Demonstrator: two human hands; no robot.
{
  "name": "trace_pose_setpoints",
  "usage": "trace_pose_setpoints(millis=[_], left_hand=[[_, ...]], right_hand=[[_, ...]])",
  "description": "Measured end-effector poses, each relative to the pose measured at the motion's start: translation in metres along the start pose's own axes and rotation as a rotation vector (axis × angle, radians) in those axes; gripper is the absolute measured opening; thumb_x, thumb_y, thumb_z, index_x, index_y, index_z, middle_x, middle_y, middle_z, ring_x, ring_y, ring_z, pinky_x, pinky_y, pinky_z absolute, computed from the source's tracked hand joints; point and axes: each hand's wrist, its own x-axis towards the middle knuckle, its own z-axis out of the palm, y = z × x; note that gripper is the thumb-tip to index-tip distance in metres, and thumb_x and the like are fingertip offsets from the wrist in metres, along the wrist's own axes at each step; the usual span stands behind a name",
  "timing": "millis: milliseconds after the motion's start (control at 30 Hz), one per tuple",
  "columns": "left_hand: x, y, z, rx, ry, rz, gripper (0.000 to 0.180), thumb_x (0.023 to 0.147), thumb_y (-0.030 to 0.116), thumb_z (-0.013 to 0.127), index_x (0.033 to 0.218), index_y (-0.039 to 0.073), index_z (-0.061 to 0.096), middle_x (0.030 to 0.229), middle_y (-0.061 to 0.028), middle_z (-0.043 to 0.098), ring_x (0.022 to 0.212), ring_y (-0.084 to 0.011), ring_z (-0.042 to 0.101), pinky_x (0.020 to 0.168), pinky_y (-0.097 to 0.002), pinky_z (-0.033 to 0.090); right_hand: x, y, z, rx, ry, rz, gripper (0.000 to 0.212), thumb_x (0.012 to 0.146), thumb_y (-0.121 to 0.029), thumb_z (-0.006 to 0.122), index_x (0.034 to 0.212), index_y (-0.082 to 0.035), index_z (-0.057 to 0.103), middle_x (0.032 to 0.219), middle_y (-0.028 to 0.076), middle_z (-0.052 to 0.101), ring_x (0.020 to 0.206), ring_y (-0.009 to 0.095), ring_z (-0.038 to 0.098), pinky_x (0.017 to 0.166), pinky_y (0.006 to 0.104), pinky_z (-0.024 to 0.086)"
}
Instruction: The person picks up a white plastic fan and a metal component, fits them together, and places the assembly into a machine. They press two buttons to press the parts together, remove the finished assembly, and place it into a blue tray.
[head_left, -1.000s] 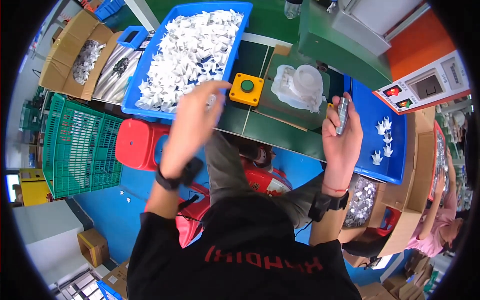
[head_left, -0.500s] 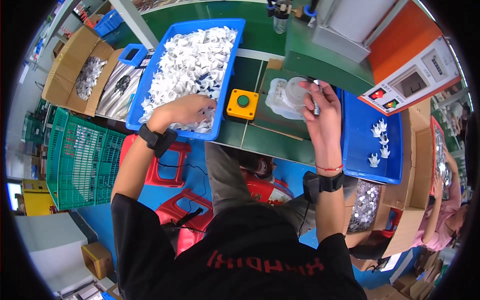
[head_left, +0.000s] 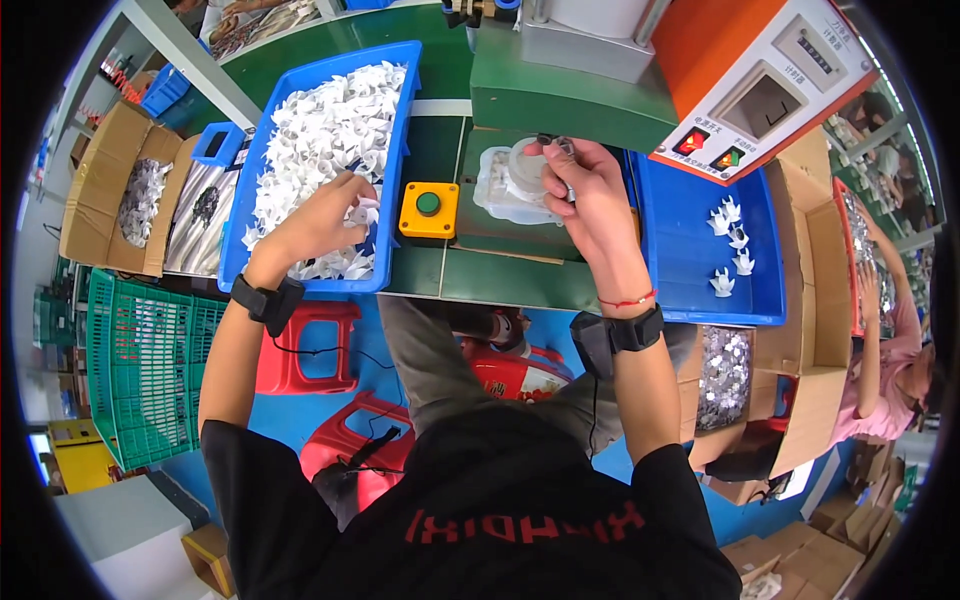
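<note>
Green bench (head_left: 520, 276), left hand (head_left: 325, 215) more curled

The left arm (head_left: 236, 350) slants up and bends so the left grip (head_left: 322, 222) sits past the near edge of the worktop (head_left: 530, 280). The back of it faces up, the fingers are curled, and it is hard to tell if they pinch anything. The right arm (head_left: 642, 390) goes up too, leaning left. The right grip (head_left: 590, 200) is past the same edge, its thumb and fingers curled in tight.
</note>
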Motion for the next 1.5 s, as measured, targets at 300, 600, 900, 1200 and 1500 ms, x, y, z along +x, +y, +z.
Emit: trace_pose_setpoints(millis=[300,600,900,1200,1500], left_hand=[[0.011,0.001,0.001,-0.182,-0.035,0.027,0.041,0.073,0.006,0.063,0.112,0.003,0.05,0.095,-0.0165,0.057,0.091,-0.0269,0.061,0.077,-0.0389,0.047],[0.016,-0.009,0.009,-0.1,-0.284,-0.18,0.039,0.078,0.018,0.068,0.109,-0.002,0.057,0.084,-0.015,0.067,0.079,-0.0276,0.068,0.072,-0.0406,0.052],[0.025,-0.007,-0.006,-0.157,-0.696,-0.294,0.049,0.087,0.036,0.064,0.115,-0.004,0.062,0.09,-0.0118,0.069,0.085,-0.0212,0.068,0.075,-0.0345,0.053],[-0.014,-0.018,-0.005,-0.438,-0.313,0.045,0.042,0.087,0.028,0.073,0.117,0.0,0.062,0.102,-0.0083,0.067,0.08,-0.0155,0.062,0.074,-0.0305,0.051],[-0.023,0.026,-0.017,-0.28,0.065,-0.059,0.043,0.076,0.019,0.083,0.112,0.004,0.064,0.102,-0.0054,0.067,0.076,-0.0135,0.059,0.071,-0.0291,0.049]], right_hand=[[-0.007,-0.004,-0.006,-0.111,0.042,0.0,0.026,0.097,-0.004,0.054,0.123,-0.001,0.058,0.099,0.007,0.061,0.062,0.005,0.038,0.046,0.018,0.028],[-0.034,-0.012,-0.023,-0.138,0.125,0.018,0.034,0.095,-0.002,0.055,0.129,0.0,0.056,0.096,0.009,0.061,0.059,0.005,0.038,0.045,0.0178,0.027],[-0.012,-0.016,-0.001,-0.071,-0.02,0.008,0.036,0.094,-0.004,0.056,0.13,0.001,0.055,0.114,0.018,0.065,0.058,0.005,0.038,0.044,0.0179,0.028],[-0.058,-0.032,-0.048,-0.155,0.204,-0.086,0.034,0.095,-0.003,0.055,0.128,0.001,0.055,0.109,0.015,0.065,0.055,0.004,0.037,0.044,0.0165,0.027],[-0.083,-0.028,-0.077,-0.443,0.351,-0.152,0.03,0.095,-0.004,0.055,0.124,0.001,0.057,0.099,0.01,0.065,0.058,0.003,0.042,0.045,0.0176,0.03]])
